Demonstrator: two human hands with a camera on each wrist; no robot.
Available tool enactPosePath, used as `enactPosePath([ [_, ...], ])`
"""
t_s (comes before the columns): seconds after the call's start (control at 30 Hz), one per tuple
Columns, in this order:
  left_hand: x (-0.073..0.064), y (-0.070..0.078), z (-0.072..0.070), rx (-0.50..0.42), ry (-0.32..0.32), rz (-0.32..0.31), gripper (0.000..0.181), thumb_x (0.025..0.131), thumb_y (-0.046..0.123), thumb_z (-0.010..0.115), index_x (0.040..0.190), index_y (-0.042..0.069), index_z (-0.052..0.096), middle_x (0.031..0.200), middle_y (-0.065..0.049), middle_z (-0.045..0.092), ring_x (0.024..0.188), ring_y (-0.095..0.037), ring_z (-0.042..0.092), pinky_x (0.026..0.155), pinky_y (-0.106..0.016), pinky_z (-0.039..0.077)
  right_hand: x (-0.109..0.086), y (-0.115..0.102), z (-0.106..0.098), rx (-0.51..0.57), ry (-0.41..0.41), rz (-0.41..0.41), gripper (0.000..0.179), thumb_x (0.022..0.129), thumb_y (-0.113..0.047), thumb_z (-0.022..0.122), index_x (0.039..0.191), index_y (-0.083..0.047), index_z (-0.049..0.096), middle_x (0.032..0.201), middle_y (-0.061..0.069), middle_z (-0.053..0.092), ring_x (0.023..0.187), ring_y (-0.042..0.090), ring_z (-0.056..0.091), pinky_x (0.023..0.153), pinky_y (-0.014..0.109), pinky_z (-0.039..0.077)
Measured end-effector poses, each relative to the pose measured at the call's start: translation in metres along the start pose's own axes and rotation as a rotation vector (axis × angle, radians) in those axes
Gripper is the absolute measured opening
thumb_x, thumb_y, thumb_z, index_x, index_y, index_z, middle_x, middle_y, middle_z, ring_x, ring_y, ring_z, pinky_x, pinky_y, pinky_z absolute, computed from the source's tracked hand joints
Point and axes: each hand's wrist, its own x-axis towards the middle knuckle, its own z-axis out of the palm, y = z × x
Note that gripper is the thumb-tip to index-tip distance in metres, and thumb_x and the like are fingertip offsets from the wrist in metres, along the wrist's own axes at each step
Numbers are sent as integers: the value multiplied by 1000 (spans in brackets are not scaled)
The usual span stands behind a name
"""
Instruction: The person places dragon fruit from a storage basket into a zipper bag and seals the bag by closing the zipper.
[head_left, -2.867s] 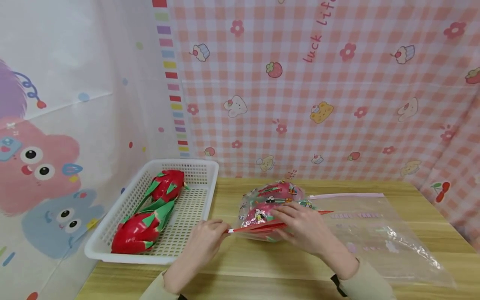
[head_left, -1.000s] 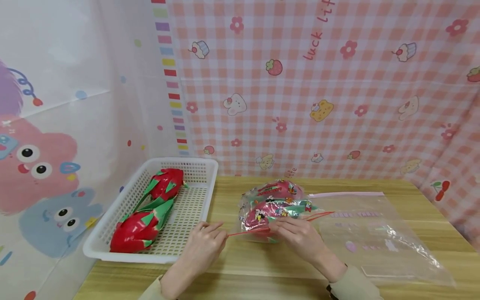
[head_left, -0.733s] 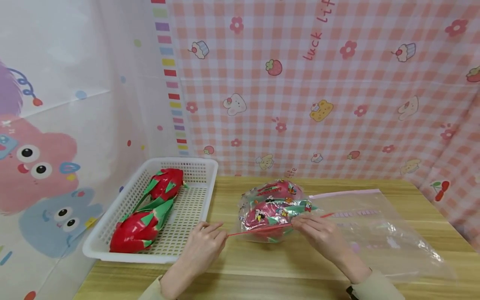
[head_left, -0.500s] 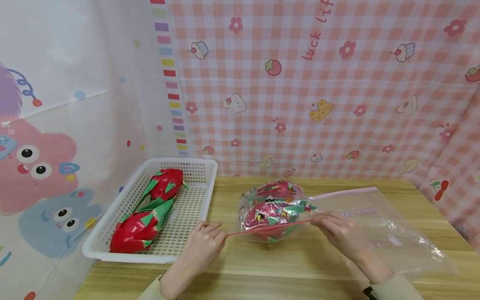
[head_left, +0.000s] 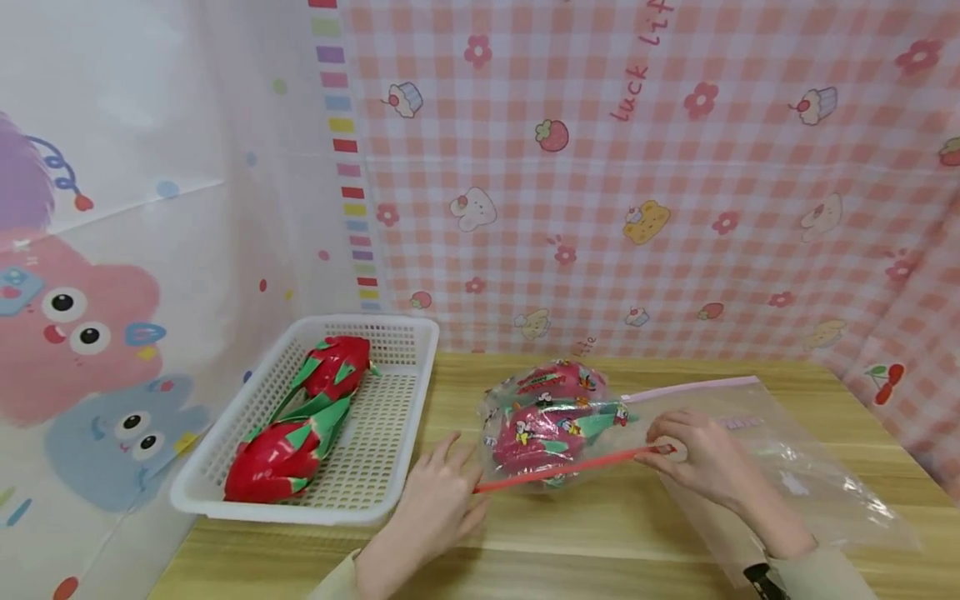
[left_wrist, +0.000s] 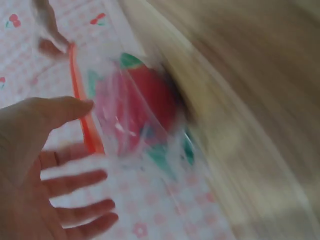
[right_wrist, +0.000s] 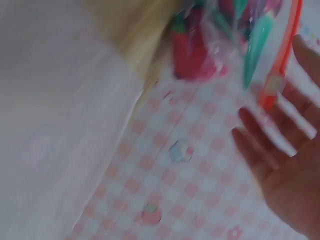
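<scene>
A clear zip bag (head_left: 491, 417) with cartoon prints and a red zip strip (head_left: 555, 471) lies on the table, with two red-and-green dragon fruits (head_left: 525, 442) inside. At the strip's left end is my left hand (head_left: 435, 508), its fingers spread apart; in the left wrist view its thumb and index finger (left_wrist: 65, 154) are beside the strip, with a gap between them. My right hand (head_left: 701, 458) is at the strip's right end. The right wrist view shows its fingers spread around a pale zip slider (right_wrist: 274, 84), thumb and index apart.
A white perforated basket (head_left: 416, 392) at the left holds two more dragon fruits (head_left: 273, 462). To the right, a larger clear bag (head_left: 810, 467) with a pink zip edge lies flat, partly under my right arm. A checked cloth (head_left: 555, 192) hangs behind the wooden table (head_left: 525, 558).
My right hand has slid rightward along the red strip to its right end. The slider, first seen at the left end, is now at the right. My left fingers have spread off the strip.
</scene>
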Motion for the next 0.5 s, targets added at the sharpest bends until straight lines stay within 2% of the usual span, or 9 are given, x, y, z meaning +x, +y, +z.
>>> enactPosePath([
  [0.03, 5, 4, 1, -22, -20, -20, 50, 69, 44, 79, 103, 11, 64, 120, -11, 64, 114, -36, 59, 85, -41, 55, 4, -3, 0, 12, -51, 47, 32, 70, -29, 82, 96, -14, 69, 96, 4, 71, 60, 3, 58, 53, 22, 45],
  [0.1, 17, 11, 6, -75, -60, -53, 68, 71, 49, 78, 120, 7, 57, 132, -16, 56, 119, -41, 55, 88, -46, 54, 12, -8, 2, 55, -150, 131, 54, 74, -33, 80, 120, -12, 62, 111, 11, 66, 68, 7, 60, 59, 26, 48],
  [0.17, 29, 17, 14, -110, -108, -71, 82, 73, 51, 76, 136, 9, 45, 142, -19, 46, 123, -44, 51, 89, -48, 53, 18, -13, 7, 94, -238, 184, 73, 74, -35, 78, 137, -13, 48, 127, 23, 55, 84, 23, 66, 69, 38, 54],
  [0.23, 38, 22, 22, -122, -160, -74, 88, 74, 50, 76, 145, 16, 36, 148, -19, 39, 126, -46, 48, 91, -50, 52, 22, -17, 15, 119, -298, 208, 82, 75, -35, 78, 144, -15, 39, 137, 32, 43, 104, 44, 60, 80, 54, 52],
  [0.27, 42, 25, 27, -117, -185, -72, 89, 74, 49, 76, 147, 19, 33, 149, -19, 37, 127, -46, 47, 91, -50, 52, 23, -18, 19, 127, -308, 211, 84, 75, -34, 78, 146, -15, 37, 139, 35, 39, 112, 53, 54, 84, 59, 50],
  [0.33, 45, 28, 34, -89, -209, -63, 89, 74, 46, 77, 147, 24, 31, 149, -18, 37, 126, -46, 47, 91, -50, 51, 24, -20, 25, 118, -311, 217, 85, 75, -35, 78, 146, -15, 36, 142, 40, 32, 115, 59, 48, 85, 63, 48],
  [0.4, 46, 30, 39, -59, -213, -58, 89, 73, 43, 79, 147, 26, 32, 148, -17, 39, 126, -46, 47, 92, -50, 51, 25, -22, 32, 92, -287, 215, 84, 75, -34, 78, 146, -15, 37, 141, 40, 34, 113, 57, 51, 84, 61, 50],
  [0.5, 45, 28, 41, -43, -184, -74, 85, 72, 37, 81, 144, 26, 36, 146, -16, 42, 127, -47, 46, 90, -51, 51, 27, -25, 39, 67, -244, 216, 83, 74, -34, 78, 145, -16, 39, 139, 37, 40, 103, 51, 60, 79, 56, 53],
])
